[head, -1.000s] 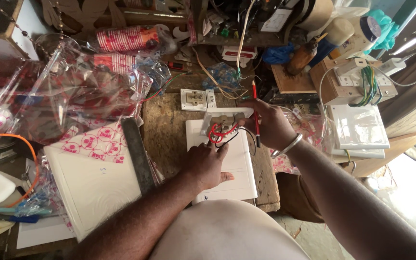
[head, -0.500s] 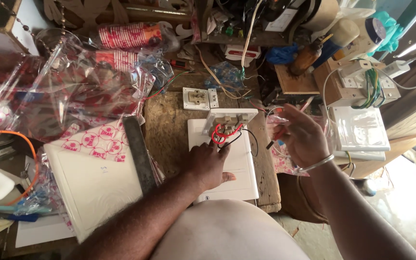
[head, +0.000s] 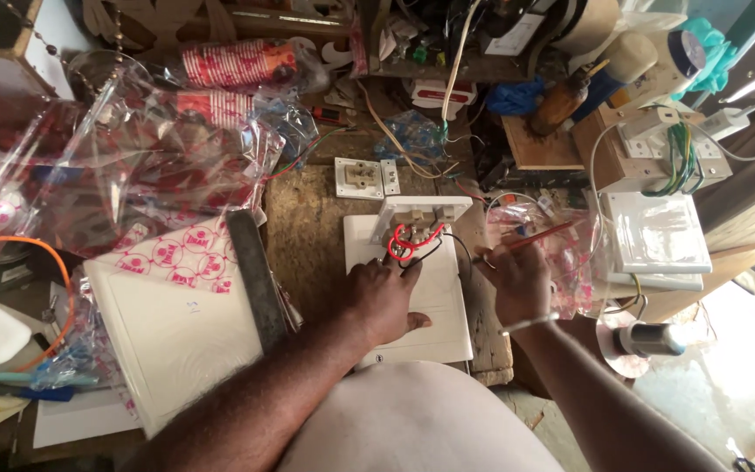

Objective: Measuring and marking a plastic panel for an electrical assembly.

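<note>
Left hand (head: 384,300) pressed flat on white switch plate (head: 425,306) by red wires (head: 405,242); right hand (head: 517,278) just off plate's right edge, gripping red-handled screwdriver (head: 530,239). Clutter crowding all sides.

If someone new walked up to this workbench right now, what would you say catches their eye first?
Probably the loop of red wires on the white switch plate at the centre, which the left hand presses flat. Beside it, the right hand holds a thin red tool. To the left, crumpled clear plastic bags with red print spread over the cluttered bench.
</note>
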